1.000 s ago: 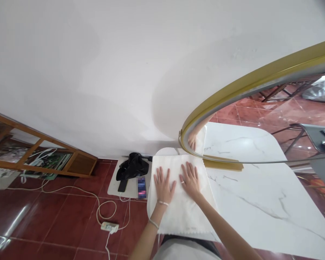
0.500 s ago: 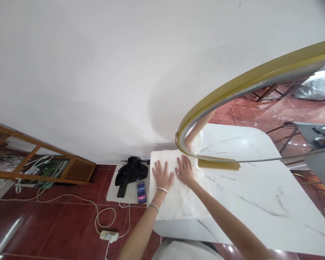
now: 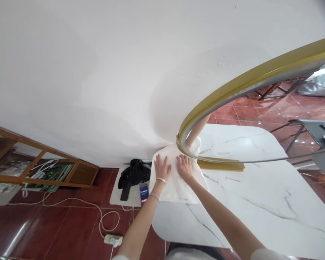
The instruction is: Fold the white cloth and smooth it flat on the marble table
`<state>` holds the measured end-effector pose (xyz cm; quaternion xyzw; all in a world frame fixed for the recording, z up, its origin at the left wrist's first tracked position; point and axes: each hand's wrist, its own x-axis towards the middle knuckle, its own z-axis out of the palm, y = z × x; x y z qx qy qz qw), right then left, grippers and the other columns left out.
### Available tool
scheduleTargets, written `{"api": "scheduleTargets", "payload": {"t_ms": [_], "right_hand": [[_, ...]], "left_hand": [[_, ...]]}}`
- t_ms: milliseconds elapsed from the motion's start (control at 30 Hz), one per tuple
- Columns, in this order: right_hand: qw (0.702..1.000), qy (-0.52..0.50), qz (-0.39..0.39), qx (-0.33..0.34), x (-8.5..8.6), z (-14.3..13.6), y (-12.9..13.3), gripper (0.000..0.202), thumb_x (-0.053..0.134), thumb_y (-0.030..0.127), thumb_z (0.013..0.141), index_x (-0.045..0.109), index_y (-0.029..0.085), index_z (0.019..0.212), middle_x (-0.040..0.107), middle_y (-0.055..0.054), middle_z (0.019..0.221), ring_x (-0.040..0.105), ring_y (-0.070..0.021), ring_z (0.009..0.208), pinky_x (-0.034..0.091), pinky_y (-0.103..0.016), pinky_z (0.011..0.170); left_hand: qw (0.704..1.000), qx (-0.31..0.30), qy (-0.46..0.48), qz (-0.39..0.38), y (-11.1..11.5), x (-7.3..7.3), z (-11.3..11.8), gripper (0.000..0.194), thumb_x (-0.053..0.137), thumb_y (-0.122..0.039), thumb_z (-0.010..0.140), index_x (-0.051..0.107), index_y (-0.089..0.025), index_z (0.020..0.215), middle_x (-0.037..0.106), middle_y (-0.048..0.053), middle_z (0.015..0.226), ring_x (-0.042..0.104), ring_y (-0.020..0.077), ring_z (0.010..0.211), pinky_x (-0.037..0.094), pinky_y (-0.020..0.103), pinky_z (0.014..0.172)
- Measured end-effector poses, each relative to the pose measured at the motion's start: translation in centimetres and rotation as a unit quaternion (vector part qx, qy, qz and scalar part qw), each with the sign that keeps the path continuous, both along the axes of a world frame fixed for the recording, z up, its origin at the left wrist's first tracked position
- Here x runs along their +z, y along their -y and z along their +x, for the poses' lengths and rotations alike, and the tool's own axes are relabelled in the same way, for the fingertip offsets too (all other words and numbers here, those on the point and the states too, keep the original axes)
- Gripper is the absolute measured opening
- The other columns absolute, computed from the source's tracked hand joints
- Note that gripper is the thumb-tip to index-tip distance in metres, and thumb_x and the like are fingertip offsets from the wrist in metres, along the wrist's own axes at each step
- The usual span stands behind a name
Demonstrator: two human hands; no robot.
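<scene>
A white cloth (image 3: pixel 174 191) with a scalloped edge lies on the white marble-patterned table (image 3: pixel 249 213), up against the wall. Flat on the cloth's left part rests my left hand (image 3: pixel 162 170), fingers spread. My right hand (image 3: pixel 185 168) presses on the cloth further right, its fingers apart and slightly bent; neither hand visibly grips anything. The cloth's far edge is rounded near the wall, and part of its right side sits behind the mirror's rim.
A gold-framed round mirror (image 3: pixel 222 101) leans over the table, on a gold base (image 3: pixel 222 165). Left of the table, a low pale surface bears a black bag (image 3: pixel 134 174), a dark phone (image 3: pixel 125 193) and a lit phone (image 3: pixel 144 193). A power strip (image 3: pixel 113 239) and cable lie on the red floor.
The cloth's near edge has shifted away from me, toward the wall, and its far edge now looks rounded. My right hand's fingers are more bent. The view has shifted slightly.
</scene>
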<state>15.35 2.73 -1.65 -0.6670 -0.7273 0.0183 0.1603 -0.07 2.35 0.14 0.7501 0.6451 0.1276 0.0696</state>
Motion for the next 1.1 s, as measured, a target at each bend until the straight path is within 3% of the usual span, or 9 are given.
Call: {"api": "scheduleTargets", "payload": {"t_ms": [67, 133, 300, 433, 567, 767, 933, 1100], "right_hand": [[1.000, -0.007, 0.005, 0.022, 0.2, -1.1, 2.6, 0.039, 0.031, 0.015, 0.091, 0.058, 0.014, 0.120, 0.058, -0.015, 0.120, 0.048, -0.0251, 0.111, 0.037, -0.042, 0.095], [0.998, -0.013, 0.013, 0.052, 0.4, -2.4, 5.8, 0.038, 0.037, 0.022, 0.091, 0.056, 0.014, 0.124, 0.055, -0.015, 0.127, 0.044, -0.0254, 0.118, 0.036, -0.041, 0.099], [0.986, 0.002, 0.039, 0.161, 1.3, -4.8, 13.9, 0.068, 0.047, 0.045, 0.088, 0.029, 0.015, 0.147, 0.025, -0.016, 0.153, 0.017, -0.0333, 0.141, 0.023, -0.051, 0.110], [0.979, 0.012, 0.024, 0.202, 2.1, -4.6, 18.0, 0.076, 0.048, 0.047, 0.087, 0.017, 0.017, 0.150, 0.019, -0.015, 0.155, 0.017, -0.0345, 0.142, 0.025, -0.052, 0.109], [0.973, 0.010, 0.026, 0.231, 2.4, -2.4, 20.8, 0.076, 0.049, 0.045, 0.086, 0.016, 0.019, 0.150, 0.019, -0.013, 0.155, 0.021, -0.0339, 0.141, 0.028, -0.051, 0.108], [0.982, 0.027, 0.044, 0.179, 1.3, 2.0, 24.1, 0.076, 0.050, 0.044, 0.085, 0.020, 0.020, 0.150, 0.021, -0.012, 0.155, 0.023, -0.0339, 0.140, 0.028, -0.050, 0.109], [0.994, 0.055, 0.059, 0.075, 0.1, 6.4, 25.7, 0.076, 0.050, 0.042, 0.085, 0.017, 0.021, 0.151, 0.020, -0.013, 0.155, 0.024, -0.0333, 0.140, 0.029, -0.050, 0.108], [0.994, 0.051, 0.083, 0.047, -0.6, 10.4, 26.0, 0.073, 0.047, 0.038, 0.088, 0.013, 0.023, 0.151, 0.020, -0.010, 0.155, 0.024, -0.0301, 0.141, 0.030, -0.049, 0.108]], "left_hand": [[1.000, 0.002, -0.003, 0.020, 3.1, -0.7, -1.2, 0.052, 0.046, -0.034, 0.092, 0.039, -0.025, 0.142, 0.022, 0.010, 0.156, 0.017, 0.0275, 0.144, 0.022, 0.049, 0.115], [0.999, 0.008, -0.001, 0.045, 6.5, -1.3, -2.6, 0.053, 0.042, -0.035, 0.093, 0.033, -0.025, 0.145, 0.018, 0.009, 0.157, 0.016, 0.0263, 0.144, 0.025, 0.046, 0.114], [0.995, 0.041, 0.002, 0.088, 13.6, -1.7, -5.0, 0.063, 0.042, -0.031, 0.094, 0.014, -0.026, 0.150, 0.005, 0.006, 0.159, 0.016, 0.0274, 0.144, 0.032, 0.045, 0.112], [0.994, 0.062, -0.014, 0.094, 18.3, -1.4, -4.8, 0.065, 0.040, -0.028, 0.094, 0.007, -0.029, 0.150, 0.003, 0.004, 0.159, 0.016, 0.0287, 0.144, 0.033, 0.049, 0.111], [0.990, 0.087, -0.018, 0.107, 21.9, -1.5, -2.7, 0.068, 0.040, -0.027, 0.092, 0.006, -0.029, 0.150, 0.003, 0.004, 0.159, 0.018, 0.0316, 0.143, 0.032, 0.054, 0.111], [0.995, 0.031, -0.023, 0.095, 23.3, -1.8, 1.8, 0.074, 0.045, -0.027, 0.088, 0.004, -0.028, 0.150, 0.013, 0.006, 0.158, 0.020, 0.0303, 0.143, 0.034, 0.053, 0.110], [0.997, -0.070, 0.002, 0.044, 22.0, -1.1, 6.6, 0.068, 0.044, -0.032, 0.090, 0.011, -0.024, 0.150, 0.015, 0.008, 0.157, 0.015, 0.0294, 0.144, 0.031, 0.051, 0.113], [0.990, -0.138, 0.024, 0.017, 20.4, -0.5, 11.0, 0.068, 0.042, -0.040, 0.092, 0.011, -0.022, 0.150, 0.011, 0.011, 0.157, 0.013, 0.0312, 0.144, 0.029, 0.052, 0.113]]}}
